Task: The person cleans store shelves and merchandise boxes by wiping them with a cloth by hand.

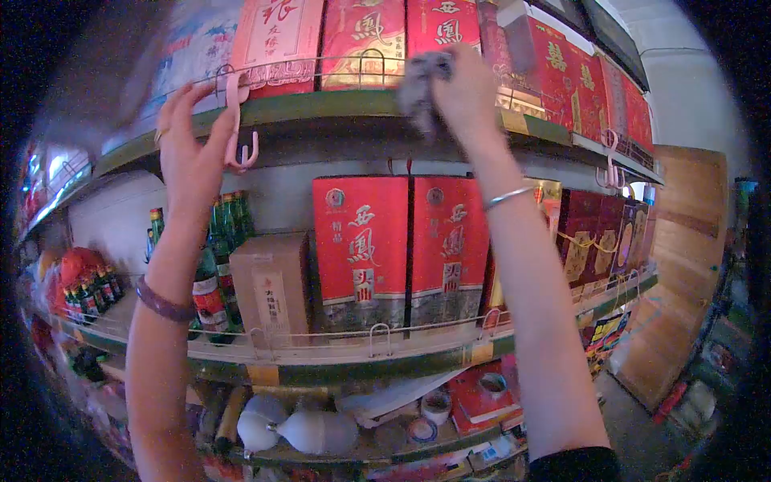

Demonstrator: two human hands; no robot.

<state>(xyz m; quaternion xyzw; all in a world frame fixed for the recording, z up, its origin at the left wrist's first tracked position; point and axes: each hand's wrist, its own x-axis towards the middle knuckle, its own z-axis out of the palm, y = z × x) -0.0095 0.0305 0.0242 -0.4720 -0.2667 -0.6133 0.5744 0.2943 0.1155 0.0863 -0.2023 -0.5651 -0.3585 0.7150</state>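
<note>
My right hand (466, 88) is closed round a crumpled grey cloth (424, 90), at the front rail of the upper shelf (321, 106). The cloth is slightly blurred and lies before a red and gold box (443, 34). My left hand (191, 136) is raised at the same shelf edge, its fingers apart, beside a pink hook (234, 120) that hangs from the wire rail. The thumb is close to the hook; whether it touches cannot be made out. Another red and gold box (364, 40) stands behind the rail between my hands.
Below, the middle shelf (321, 353) holds green bottles (210, 301), a brown carton (273, 289) and tall red boxes (361, 241). White bulbs (317, 431) and a mug (436, 406) are on the lower shelf. More pink hooks (612, 173) hang at the right. A wooden door (683, 265) stands beyond.
</note>
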